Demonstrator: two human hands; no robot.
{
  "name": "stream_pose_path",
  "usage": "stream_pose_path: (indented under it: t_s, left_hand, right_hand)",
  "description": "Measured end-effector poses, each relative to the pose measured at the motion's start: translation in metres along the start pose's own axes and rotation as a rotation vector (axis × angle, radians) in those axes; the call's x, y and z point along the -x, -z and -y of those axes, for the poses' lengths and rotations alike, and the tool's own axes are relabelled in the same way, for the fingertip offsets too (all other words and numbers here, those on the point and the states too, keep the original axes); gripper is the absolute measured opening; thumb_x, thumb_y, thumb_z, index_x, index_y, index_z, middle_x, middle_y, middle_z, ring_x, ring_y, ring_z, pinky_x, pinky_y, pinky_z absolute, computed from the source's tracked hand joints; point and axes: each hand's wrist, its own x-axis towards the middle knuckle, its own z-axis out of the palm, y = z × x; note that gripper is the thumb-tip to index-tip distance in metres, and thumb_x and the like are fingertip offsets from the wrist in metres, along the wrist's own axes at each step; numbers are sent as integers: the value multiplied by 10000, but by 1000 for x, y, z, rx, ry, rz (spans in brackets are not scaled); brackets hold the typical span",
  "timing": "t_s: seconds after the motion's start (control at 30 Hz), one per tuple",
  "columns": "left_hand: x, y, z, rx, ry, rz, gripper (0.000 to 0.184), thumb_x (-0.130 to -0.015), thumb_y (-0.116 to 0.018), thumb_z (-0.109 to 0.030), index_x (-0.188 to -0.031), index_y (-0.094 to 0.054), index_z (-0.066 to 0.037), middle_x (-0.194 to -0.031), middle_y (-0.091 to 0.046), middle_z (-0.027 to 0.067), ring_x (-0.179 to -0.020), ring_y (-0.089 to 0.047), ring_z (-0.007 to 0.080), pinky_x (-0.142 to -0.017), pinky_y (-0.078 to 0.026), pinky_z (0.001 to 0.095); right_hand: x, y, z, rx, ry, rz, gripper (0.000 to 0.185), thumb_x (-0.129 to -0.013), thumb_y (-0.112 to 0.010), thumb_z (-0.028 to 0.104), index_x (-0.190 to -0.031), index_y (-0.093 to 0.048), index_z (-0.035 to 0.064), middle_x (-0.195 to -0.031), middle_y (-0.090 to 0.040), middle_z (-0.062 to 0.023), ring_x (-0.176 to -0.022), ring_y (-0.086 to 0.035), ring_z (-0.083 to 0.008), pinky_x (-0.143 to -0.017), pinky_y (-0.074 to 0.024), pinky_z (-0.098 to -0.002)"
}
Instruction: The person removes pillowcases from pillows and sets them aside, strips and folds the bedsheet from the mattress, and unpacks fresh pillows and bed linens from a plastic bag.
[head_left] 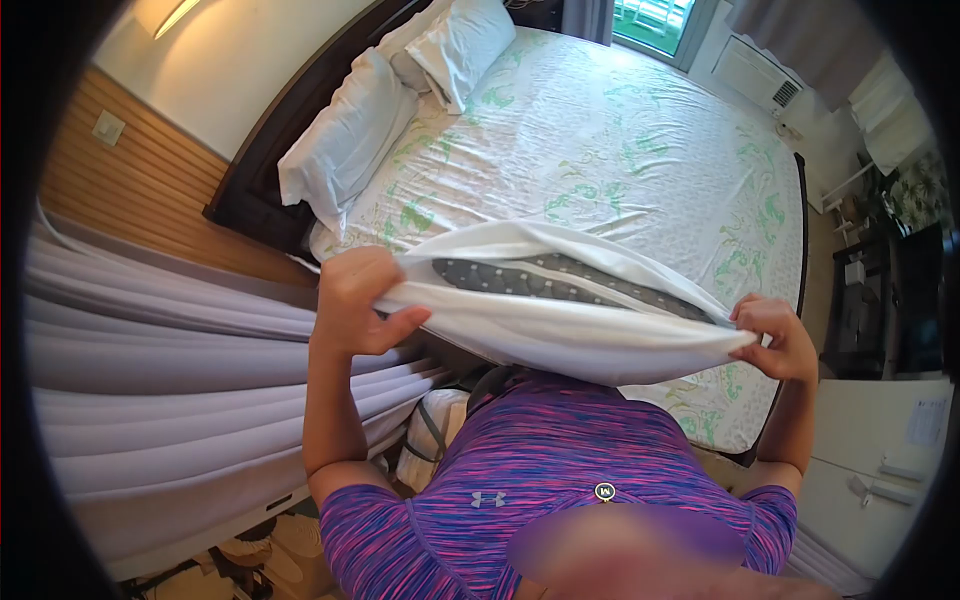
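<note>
Bed (660,120) fills most of the scene beyond the person: pale sheet with a green print, dark headboard (265,165) at far left, white pillows (350,140) against it.

White case (560,335): stretched left to right between the hands, just in front of the torso, above the near side of the bed. Mouth turned upward, lips parted, widest near the middle and tapering toward the right end.

Grey dotted insert (490,280): inside the case, seen only through the mouth as a long band with a pale strip along part of it. Rest hidden by cloth.

Handling (judgement): even tension at both ends probably serves best. Too slack and the lips sag; too hard a sideways pull likely draws the mouth shut over the insert. Gripping cloth alone, with both ends level, should let the filling sit evenly toward the corners.

Hands: left hand (352,300) clamped on the left end of the case, thumb along the near lip, other fingers curled and partly blurred. Right hand (780,338) pinches the right corner between thumb and fingertips.

Fingers versus insert: exposed grey fabric lies between the two hands, apart from the left thumb, nearer the right fingertips. Contact through the cloth: cannot tell.
</note>
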Motion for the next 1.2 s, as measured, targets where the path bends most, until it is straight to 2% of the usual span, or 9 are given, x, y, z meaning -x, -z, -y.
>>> stream_pose_path:
  t_s: [0.17,0.23,0.3,0.53,0.63,0.73,0.83,1.03,1.2]
  left_hand:
    - [-19,-36,20,-141,257,59,308,-701,-627,-333,-813,-593,-48,-595,-520,144,-634,-537,361,-581,-410,375]
    - [-39,-47,44,22,376,598,299,-718,-593,-339,-726,-568,-41,-611,-533,167,-643,-532,361,-583,-412,416]
    - [-76,-57,63,-211,169,559,285,-755,-548,-337,-743,-572,-53,-640,-546,184,-637,-538,349,-567,-409,421]
    - [-218,-49,81,-503,-21,-146,211,-774,-489,-263,-838,-589,-89,-669,-572,165,-629,-560,329,-572,-438,411]
    - [-218,-18,47,-311,34,-253,160,-770,-496,-199,-821,-583,-74,-638,-554,170,-603,-556,320,-553,-429,382]
    - [-164,-22,74,-280,-190,-246,219,-722,-528,-128,-910,-570,-26,-710,-586,138,-677,-566,309,-600,-424,385]
    - [-67,-78,80,-180,255,188,247,-677,-556,-52,-923,-579,-56,-789,-583,143,-721,-565,293,-638,-446,351]
    - [144,-270,91,-11,285,794,234,-702,-592,-123,-925,-566,-53,-852,-571,156,-818,-535,322,-766,-422,381]
    - [201,-276,79,209,648,870,259,-703,-611,-192,-921,-561,-61,-915,-557,162,-861,-528,309,-764,-425,371]
  right_hand:
    - [-14,-9,-12,381,-284,-199,193,-628,-651,186,-648,-553,21,-585,-516,-125,-597,-510,-298,-576,-400,-372]
    - [-22,-8,-44,523,-313,-133,198,-623,-647,194,-680,-563,24,-611,-531,-152,-629,-524,-334,-577,-409,-403]
    - [-33,12,-70,738,-228,-16,167,-646,-621,173,-684,-550,26,-633,-537,-169,-625,-526,-343,-572,-414,-413]
    - [-74,117,-61,1193,-221,-705,139,-714,-539,182,-699,-540,44,-683,-558,-146,-661,-545,-336,-582,-435,-422]
    - [-52,120,-11,1153,61,-945,179,-695,-578,191,-721,-520,24,-710,-551,-137,-684,-539,-319,-599,-425,-399]
    - [-12,64,27,891,-23,-707,177,-651,-616,132,-722,-493,25,-695,-517,-116,-664,-499,-311,-608,-402,-385]
    - [18,-31,-15,504,-199,-316,181,-616,-645,137,-667,-489,60,-665,-510,-115,-653,-491,-320,-615,-398,-400]
    - [91,-270,-211,423,-640,68,77,-672,-552,155,-699,-571,86,-723,-568,-92,-731,-556,-270,-682,-406,-381]
    - [128,-350,-253,144,-991,282,184,-680,-554,223,-812,-603,106,-864,-598,-119,-843,-561,-284,-712,-429,-394]
